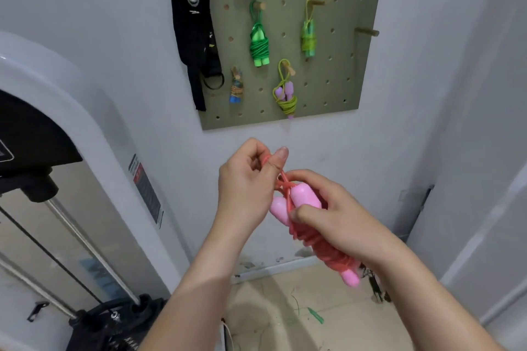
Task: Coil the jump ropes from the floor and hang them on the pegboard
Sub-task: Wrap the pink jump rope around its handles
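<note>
Holding a coiled pink rope (322,248) under the pegboard (322,45)

A pale wall (99,8) fills most of what I see, with a white-framed gym machine (71,111) at the left and a strip of tan floor (356,308) below. The olive pegboard hangs on the wall, above the hands. Black straps (194,31) droop from a peg at its left edge.

The right hand (336,208) grips the pink rope in mid-air below the board. Its thumb presses on the side of the two pink handles (308,196), and its fingers curl round behind them. The cord is wound tight round the handles and runs down past the wrist, with one handle end poking out at the bottom. The left hand (248,179) sits just beside it, fingers curled. It pinches a loop of the same cord between thumb and forefinger, and the loop crosses over the tops of the handles.

Three wound ropes hang on pegs: a green one (259,43), a lime one with teal handles (308,40) and a lime one with purple handles (286,97). A bare peg (368,32) sticks out at the right.
</note>
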`<action>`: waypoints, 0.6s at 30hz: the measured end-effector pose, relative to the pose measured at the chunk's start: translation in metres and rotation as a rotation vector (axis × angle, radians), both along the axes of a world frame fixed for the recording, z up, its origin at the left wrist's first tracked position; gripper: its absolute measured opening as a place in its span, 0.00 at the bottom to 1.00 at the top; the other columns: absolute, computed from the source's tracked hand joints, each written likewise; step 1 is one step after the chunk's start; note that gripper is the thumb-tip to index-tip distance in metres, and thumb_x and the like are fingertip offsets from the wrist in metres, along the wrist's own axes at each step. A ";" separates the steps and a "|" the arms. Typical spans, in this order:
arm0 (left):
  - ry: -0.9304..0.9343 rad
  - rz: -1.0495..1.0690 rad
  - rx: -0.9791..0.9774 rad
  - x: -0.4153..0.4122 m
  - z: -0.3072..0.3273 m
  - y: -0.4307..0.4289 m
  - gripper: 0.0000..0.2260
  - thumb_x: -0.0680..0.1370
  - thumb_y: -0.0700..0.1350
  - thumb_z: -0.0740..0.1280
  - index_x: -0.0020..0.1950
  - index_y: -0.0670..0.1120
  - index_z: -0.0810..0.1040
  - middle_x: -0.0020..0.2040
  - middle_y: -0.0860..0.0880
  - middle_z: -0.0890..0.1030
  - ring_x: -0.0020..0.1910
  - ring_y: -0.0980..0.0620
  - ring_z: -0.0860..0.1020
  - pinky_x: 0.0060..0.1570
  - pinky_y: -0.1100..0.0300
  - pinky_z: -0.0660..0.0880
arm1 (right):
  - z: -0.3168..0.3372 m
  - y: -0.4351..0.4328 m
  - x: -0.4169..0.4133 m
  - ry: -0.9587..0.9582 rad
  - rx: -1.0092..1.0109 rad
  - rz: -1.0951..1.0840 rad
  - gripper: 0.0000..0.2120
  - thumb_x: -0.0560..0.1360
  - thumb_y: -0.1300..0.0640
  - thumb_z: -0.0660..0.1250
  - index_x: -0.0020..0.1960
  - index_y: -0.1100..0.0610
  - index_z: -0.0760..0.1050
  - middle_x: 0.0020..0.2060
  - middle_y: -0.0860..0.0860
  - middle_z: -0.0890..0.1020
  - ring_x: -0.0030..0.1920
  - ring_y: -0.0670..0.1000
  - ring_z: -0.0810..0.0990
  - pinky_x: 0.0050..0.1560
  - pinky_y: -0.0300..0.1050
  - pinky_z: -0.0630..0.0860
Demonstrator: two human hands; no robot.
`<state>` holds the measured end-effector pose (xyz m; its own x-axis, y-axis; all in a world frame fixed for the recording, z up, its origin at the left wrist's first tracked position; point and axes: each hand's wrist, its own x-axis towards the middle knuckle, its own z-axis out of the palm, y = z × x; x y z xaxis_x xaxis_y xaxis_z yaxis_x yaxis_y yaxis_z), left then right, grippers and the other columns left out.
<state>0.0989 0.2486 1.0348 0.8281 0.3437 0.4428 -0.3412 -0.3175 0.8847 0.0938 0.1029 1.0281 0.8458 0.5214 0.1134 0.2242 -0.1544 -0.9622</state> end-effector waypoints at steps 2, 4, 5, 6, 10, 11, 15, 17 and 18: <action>-0.018 -0.028 0.006 0.018 0.009 -0.014 0.15 0.74 0.46 0.71 0.34 0.42 0.69 0.27 0.41 0.73 0.23 0.53 0.71 0.26 0.63 0.68 | 0.008 -0.013 0.023 -0.049 0.005 -0.005 0.08 0.72 0.54 0.66 0.50 0.52 0.78 0.32 0.54 0.80 0.32 0.54 0.80 0.33 0.49 0.78; -0.011 -0.057 -0.018 0.035 0.016 -0.027 0.14 0.73 0.45 0.73 0.33 0.43 0.70 0.24 0.47 0.72 0.22 0.53 0.70 0.25 0.64 0.68 | 0.016 -0.023 0.044 -0.121 -0.012 -0.027 0.09 0.77 0.50 0.65 0.43 0.53 0.79 0.30 0.53 0.79 0.30 0.52 0.79 0.32 0.51 0.78; 0.009 -0.082 -0.058 0.043 0.018 -0.033 0.14 0.73 0.44 0.73 0.33 0.43 0.71 0.24 0.48 0.73 0.22 0.53 0.70 0.24 0.64 0.68 | 0.019 -0.027 0.054 -0.140 -0.019 -0.046 0.11 0.79 0.51 0.63 0.40 0.54 0.78 0.29 0.54 0.79 0.27 0.52 0.78 0.29 0.49 0.77; 0.040 -0.117 -0.119 0.050 0.021 -0.038 0.13 0.73 0.44 0.73 0.34 0.43 0.71 0.24 0.47 0.74 0.22 0.53 0.70 0.23 0.64 0.68 | 0.022 -0.029 0.063 -0.127 -0.021 -0.067 0.13 0.79 0.53 0.62 0.40 0.55 0.78 0.29 0.58 0.79 0.24 0.53 0.76 0.25 0.46 0.74; 0.120 -0.318 -0.377 0.075 0.028 -0.041 0.10 0.70 0.46 0.71 0.39 0.41 0.74 0.26 0.47 0.76 0.23 0.53 0.74 0.23 0.66 0.68 | 0.027 -0.032 0.094 -0.082 0.123 -0.136 0.12 0.78 0.60 0.62 0.39 0.61 0.80 0.31 0.58 0.82 0.30 0.49 0.76 0.31 0.39 0.71; 0.122 -0.378 -0.411 0.081 0.029 -0.040 0.10 0.69 0.46 0.70 0.40 0.40 0.75 0.26 0.48 0.76 0.25 0.53 0.74 0.25 0.67 0.68 | 0.026 -0.031 0.103 -0.076 0.179 -0.153 0.12 0.77 0.61 0.63 0.38 0.62 0.81 0.31 0.54 0.81 0.31 0.48 0.76 0.33 0.38 0.71; 0.079 -0.557 -0.452 0.104 0.030 -0.031 0.07 0.71 0.38 0.72 0.46 0.37 0.79 0.37 0.45 0.79 0.35 0.51 0.76 0.36 0.64 0.74 | 0.028 -0.021 0.131 0.055 0.404 -0.216 0.11 0.75 0.63 0.65 0.36 0.63 0.80 0.31 0.55 0.80 0.31 0.51 0.76 0.32 0.38 0.73; 0.051 -0.615 -0.466 0.119 0.031 -0.019 0.12 0.69 0.35 0.71 0.52 0.34 0.78 0.43 0.42 0.80 0.42 0.48 0.78 0.44 0.61 0.76 | 0.032 -0.010 0.148 0.177 0.575 -0.197 0.09 0.74 0.67 0.65 0.37 0.64 0.80 0.33 0.57 0.81 0.33 0.51 0.78 0.34 0.39 0.76; 0.041 -0.645 -0.452 0.126 0.033 -0.012 0.16 0.67 0.34 0.72 0.54 0.34 0.77 0.46 0.41 0.79 0.45 0.47 0.78 0.48 0.60 0.76 | 0.036 -0.004 0.155 0.229 0.634 -0.182 0.09 0.74 0.68 0.64 0.37 0.64 0.79 0.33 0.57 0.81 0.33 0.52 0.79 0.35 0.40 0.77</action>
<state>0.2245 0.2367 1.0680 0.9380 -0.0711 0.3392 -0.2996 0.3254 0.8969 0.2487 0.0985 1.0639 0.9525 0.2610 0.1569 0.0284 0.4369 -0.8991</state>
